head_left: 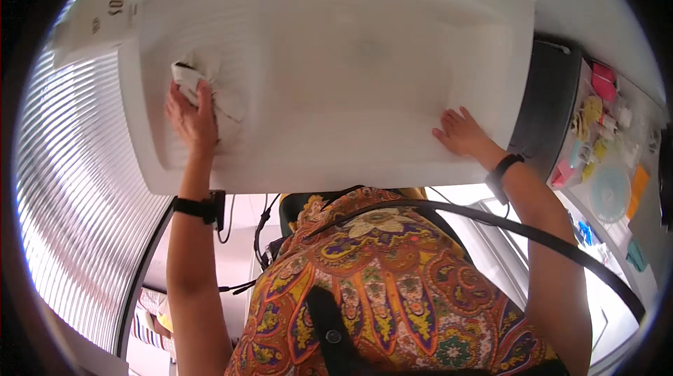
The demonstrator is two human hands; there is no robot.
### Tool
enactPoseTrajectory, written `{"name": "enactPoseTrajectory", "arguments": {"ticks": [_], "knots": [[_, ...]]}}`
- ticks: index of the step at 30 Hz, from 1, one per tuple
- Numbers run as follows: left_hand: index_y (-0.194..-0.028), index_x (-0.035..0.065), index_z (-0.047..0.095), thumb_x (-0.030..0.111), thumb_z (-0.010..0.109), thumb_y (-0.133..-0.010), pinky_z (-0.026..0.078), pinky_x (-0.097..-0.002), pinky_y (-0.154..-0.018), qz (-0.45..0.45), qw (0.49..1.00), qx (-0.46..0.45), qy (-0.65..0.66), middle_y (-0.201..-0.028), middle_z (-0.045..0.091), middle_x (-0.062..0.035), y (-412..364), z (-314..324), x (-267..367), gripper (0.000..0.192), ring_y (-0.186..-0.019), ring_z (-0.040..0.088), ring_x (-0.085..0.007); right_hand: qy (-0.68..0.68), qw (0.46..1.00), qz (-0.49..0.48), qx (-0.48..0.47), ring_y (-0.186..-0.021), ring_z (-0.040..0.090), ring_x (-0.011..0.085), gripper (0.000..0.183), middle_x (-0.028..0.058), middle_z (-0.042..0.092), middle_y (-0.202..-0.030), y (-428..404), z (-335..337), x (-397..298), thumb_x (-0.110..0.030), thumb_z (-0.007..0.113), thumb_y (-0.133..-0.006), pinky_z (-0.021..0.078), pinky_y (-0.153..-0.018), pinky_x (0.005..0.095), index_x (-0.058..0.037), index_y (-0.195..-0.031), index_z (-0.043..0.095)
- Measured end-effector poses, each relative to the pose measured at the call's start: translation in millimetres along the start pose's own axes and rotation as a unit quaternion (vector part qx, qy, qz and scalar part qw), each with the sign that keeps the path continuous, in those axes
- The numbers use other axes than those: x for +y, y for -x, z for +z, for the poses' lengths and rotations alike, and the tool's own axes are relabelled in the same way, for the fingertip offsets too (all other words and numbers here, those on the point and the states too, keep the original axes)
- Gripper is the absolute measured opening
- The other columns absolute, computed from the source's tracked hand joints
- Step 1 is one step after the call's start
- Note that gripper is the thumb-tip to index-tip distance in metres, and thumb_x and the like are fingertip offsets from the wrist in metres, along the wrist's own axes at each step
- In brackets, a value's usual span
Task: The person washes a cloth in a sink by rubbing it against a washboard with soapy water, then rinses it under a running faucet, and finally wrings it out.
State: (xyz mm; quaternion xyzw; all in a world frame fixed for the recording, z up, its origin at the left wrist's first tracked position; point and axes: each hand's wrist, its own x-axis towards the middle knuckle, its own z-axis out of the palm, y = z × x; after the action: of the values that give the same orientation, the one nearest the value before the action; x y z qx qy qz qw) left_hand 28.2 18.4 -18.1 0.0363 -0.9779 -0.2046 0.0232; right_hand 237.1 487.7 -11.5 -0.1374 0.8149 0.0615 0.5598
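Note:
A wide white laundry sink (336, 179) with a ribbed section at its left lies before me. On that ribbed section, my left hand (192, 113) grips a bunched whitish cloth (185, 75) with a small dark patch on top; a thin cord-like strand trails from it on the right. My right hand (458, 131) rests against the near right inside wall of the basin, fingers spread, holding nothing. Both wrists bear black straps.
A ribbed translucent panel (79, 155) stands at the left, beside a white packet (94, 29) bearing writing. Right of the sink are a dark cabinet-like surface (547, 97) and a ledge holding a pale blue round basket (610, 193), a pink item (603, 81) and other small things. A black cable (473, 209) crosses my front.

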Motion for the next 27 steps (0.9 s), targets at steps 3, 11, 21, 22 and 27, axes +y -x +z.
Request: {"name": "enactPoseTrajectory", "arguments": {"ticks": [3, 11, 21, 22, 27], "knots": [[-0.122, -0.0007, 0.042, 0.037, 0.056, -0.081, 0.031, -0.0425, -0.094, 0.015, 1.0, 0.018, 0.012, -0.114, 0.05, -0.0184, -2, 0, 15, 0.057, -0.108, 0.043, -0.0354, -0.182, 0.981, 0.064, -0.016, -0.131, 0.02, 0.0376, 0.067, 0.026, 0.028, -0.137, -20, 12, -16, -0.048, 0.018, -0.093, 0.0162, -0.106, 0.0484, 0.0023, -0.136, 0.022], [-0.122, 0.0011, 0.042, 0.036, 0.057, -0.079, 0.031, -0.0425, -0.093, 0.018, 0.999, 0.032, 0.038, -0.111, 0.052, -0.0173, -4, -5, 28, 0.057, -0.104, 0.045, -0.0344, -0.37, 0.91, 0.135, -0.132, -0.135, -0.009, 0.035, 0.093, 0.0234, -0.006, -0.145, -75, -85, -113, -0.073, 0.019, -0.079, -0.0001, -0.103, 0.0584, -0.0081, -0.141, -0.002], [-0.124, 0.0009, 0.041, 0.031, 0.058, -0.078, 0.031, -0.0439, -0.093, 0.051, 0.998, 0.019, 0.042, -0.111, 0.051, -0.0178, -4, -16, 45, 0.057, -0.104, 0.044, -0.0354, -0.36, 0.919, -0.156, 0.035, -0.136, 0.01, 0.0277, 0.073, 0.0157, 0.014, -0.146, -118, -168, -239, -0.044, 0.035, -0.084, 0.0114, -0.108, 0.0472, -0.0021, -0.139, 0.015], [-0.124, -0.0003, 0.041, 0.029, 0.059, -0.078, 0.031, -0.0438, -0.093, 0.053, 0.997, 0.029, 0.038, -0.112, 0.051, -0.0181, -4, -17, 50, 0.057, -0.104, 0.044, -0.0355, -0.585, 0.797, -0.148, -0.033, -0.12, 0.03, 0.0254, 0.061, 0.015, 0.034, -0.129, -128, -172, -237, -0.043, 0.042, -0.081, 0.0255, -0.098, 0.0439, -0.0036, -0.127, 0.033], [-0.124, -0.0015, 0.04, 0.027, 0.059, -0.078, 0.031, -0.044, -0.093, 0.067, 0.996, 0.039, 0.042, -0.111, 0.051, -0.0189, -1, -28, 61, 0.057, -0.104, 0.044, -0.0354, -0.97, 0.173, -0.149, -0.079, -0.078, 0.055, 0.0179, 0.03, 0.0082, 0.058, -0.089, -145, -220, -225, -0.038, 0.05, -0.081, 0.0449, -0.067, 0.0379, -0.01, -0.087, 0.056]]}}
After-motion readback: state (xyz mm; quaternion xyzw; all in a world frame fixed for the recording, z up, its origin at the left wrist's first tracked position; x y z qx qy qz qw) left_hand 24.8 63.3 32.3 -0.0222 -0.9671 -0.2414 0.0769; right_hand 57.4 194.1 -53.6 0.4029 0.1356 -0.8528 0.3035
